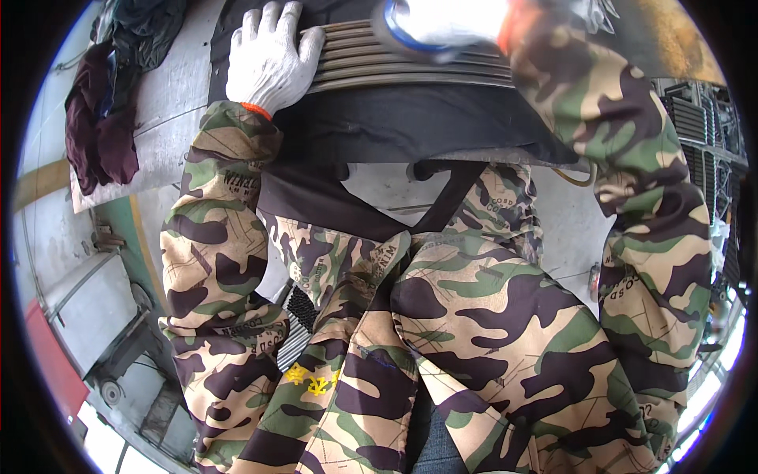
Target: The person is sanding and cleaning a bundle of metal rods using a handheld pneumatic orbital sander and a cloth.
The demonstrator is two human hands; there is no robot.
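Note:
My left hand [268, 67], in a white knit glove with an orange cuff, lies flat with its fingers stretched out. Its thumb side rests at the left ends of several slim metal rods [410, 77], which lie side by side on a black cloth [379, 118]. Over the far part of the rods is my right hand [454, 22], gloved in white too and smeared by motion. It grips a round, blue-rimmed thing [388, 31] whose kind I cannot make out; the glove covers much of it.
Dark clothing [103, 134] hangs over the left part of the grey table [170, 118]. A rusty brown surface [683, 39] is at the far right, with stacked metal parts [699, 118] beside it. Grey machinery [118, 363] stands low on the left.

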